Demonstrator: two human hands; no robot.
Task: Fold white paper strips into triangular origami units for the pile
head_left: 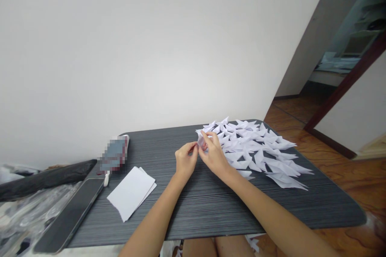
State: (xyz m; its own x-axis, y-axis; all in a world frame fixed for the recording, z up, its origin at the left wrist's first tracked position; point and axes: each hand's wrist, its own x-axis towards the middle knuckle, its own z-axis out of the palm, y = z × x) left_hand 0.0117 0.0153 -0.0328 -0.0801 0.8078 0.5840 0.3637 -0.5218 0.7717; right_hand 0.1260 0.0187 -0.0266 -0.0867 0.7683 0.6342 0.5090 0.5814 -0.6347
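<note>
A piece of folded white paper (pixel 201 139) is held up between my two hands, above the middle of the dark table. My left hand (pixel 186 158) pinches its lower left edge with thumb and fingertips. From the other side, my right hand (pixel 213 151) grips it between thumb and forefinger. The paper's exact shape is partly hidden by my fingers. Just right of my hands lies a spread of several folded white paper pieces (pixel 250 144) with pointed ends. Left of my hands, a small stack of flat white paper sheets (pixel 132 193) rests on the table.
The dark table (pixel 208 213) stands against a white wall. A phone (pixel 72 213) lies at its left edge, near a blurred-out packet (pixel 113 154) and a white plug (pixel 106 179). Plastic-wrapped stuff and a long black roll (pixel 48 179) are further left. Wooden floor shows at right.
</note>
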